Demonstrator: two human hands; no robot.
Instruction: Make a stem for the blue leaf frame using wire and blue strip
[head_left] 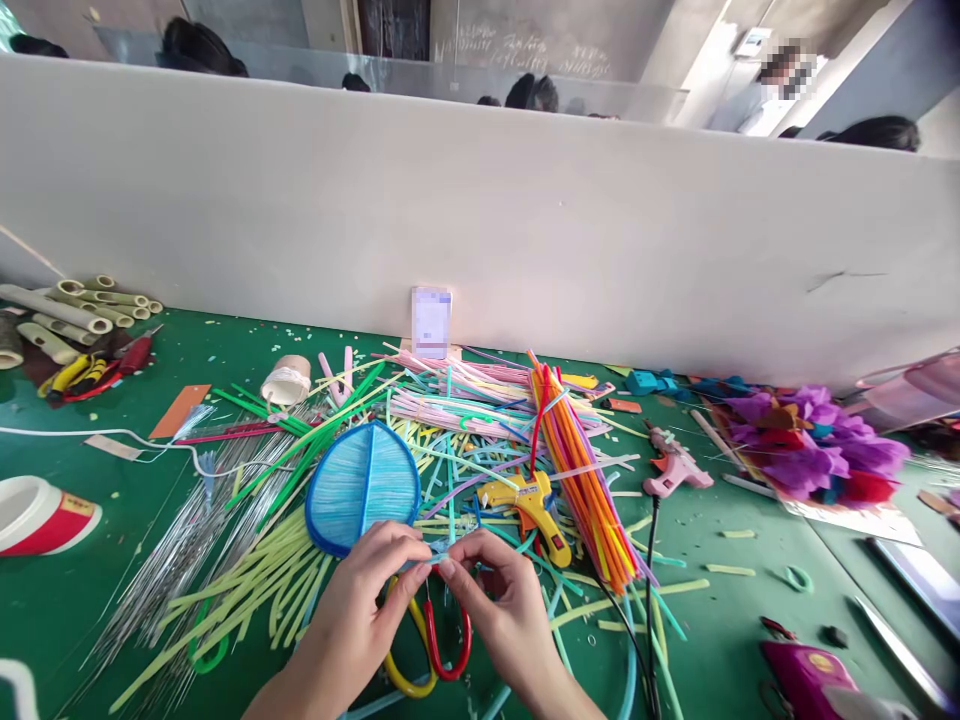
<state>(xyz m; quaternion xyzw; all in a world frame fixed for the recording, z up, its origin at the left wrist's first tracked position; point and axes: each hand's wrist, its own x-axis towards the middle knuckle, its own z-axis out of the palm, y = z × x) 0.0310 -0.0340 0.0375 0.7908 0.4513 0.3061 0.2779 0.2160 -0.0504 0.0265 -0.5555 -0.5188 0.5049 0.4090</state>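
Note:
My left hand (375, 585) and my right hand (499, 590) meet at the front middle of the table, both closed in a pinch. Between their fingertips runs a short light-blue pipe cleaner (439, 556), partly covered by the fingers. Just behind my left hand lies a leaf-shaped blue piece (364, 485) with a darker rim and a centre rib. Beneath the hands rest scissors (448, 640) with red and yellow handles, their blades hidden. A yellow glue gun (529, 510) lies beyond my right hand.
Green pipe cleaners (247, 590) and metal wires (172, 555) spread at left. An orange bundle (581, 480) and a pink glue gun (673, 470) with a black cord are at right. Farther out are a paper cup (45, 515), bamboo pieces (82, 305) and purple paper flowers (814, 440). A white partition (480, 220) stands behind.

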